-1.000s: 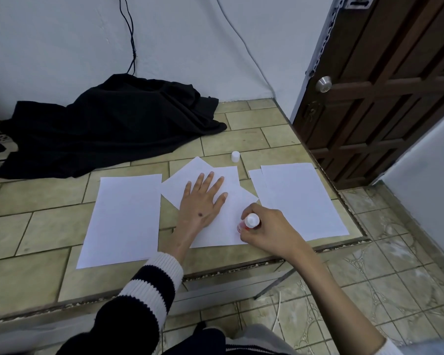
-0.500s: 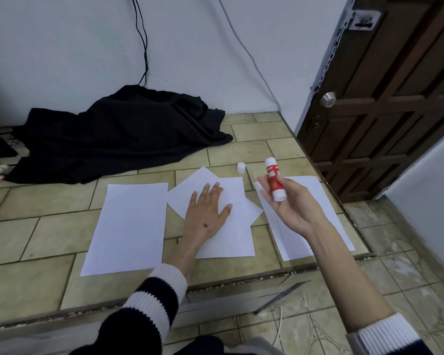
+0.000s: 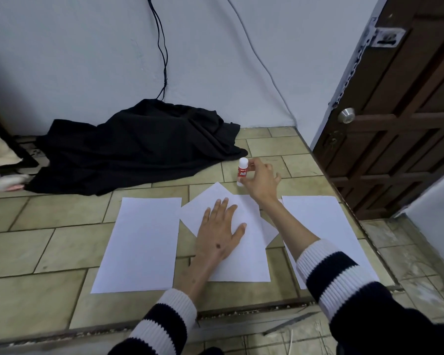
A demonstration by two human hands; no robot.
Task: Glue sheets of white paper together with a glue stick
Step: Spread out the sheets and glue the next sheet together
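A raised tiled floor ledge (image 3: 62,242) against a pale wall carries a heap of black cloth (image 3: 139,147) and three spreads of white paper. The left hand (image 3: 219,233) lies flat, fingers straight, on the overlapped middle sheets (image 3: 244,252). The right hand (image 3: 263,181) pinches the upright glue stick (image 3: 242,171) just beyond them. If the flat hand lifts early, the glued sheets could slide askew; set down carelessly, the stick could topple and roll.

My left hand (image 3: 221,234) lies flat on the middle sheets (image 3: 244,257). My right hand (image 3: 260,180) holds the glue stick (image 3: 242,171) upright beyond them, on the tile floor (image 3: 49,249), near a black cloth (image 3: 139,147)
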